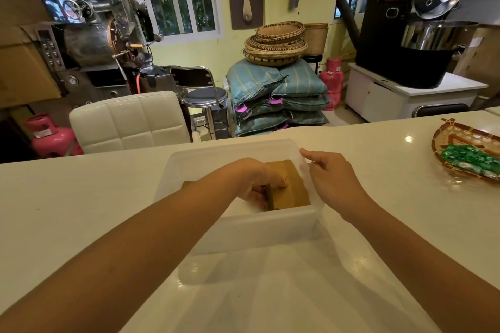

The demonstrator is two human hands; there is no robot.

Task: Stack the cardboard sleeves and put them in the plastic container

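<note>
The left hand point(259, 184) covered the cardboard sleeves' point(290, 189) left edge; the woven tray point(446, 140) ran off frame right.

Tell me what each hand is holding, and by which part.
The left hand grips the stack of cardboard sleeves by its left edge, inside the plastic container. The right hand holds nothing; it rests at the container's right rim.
</note>
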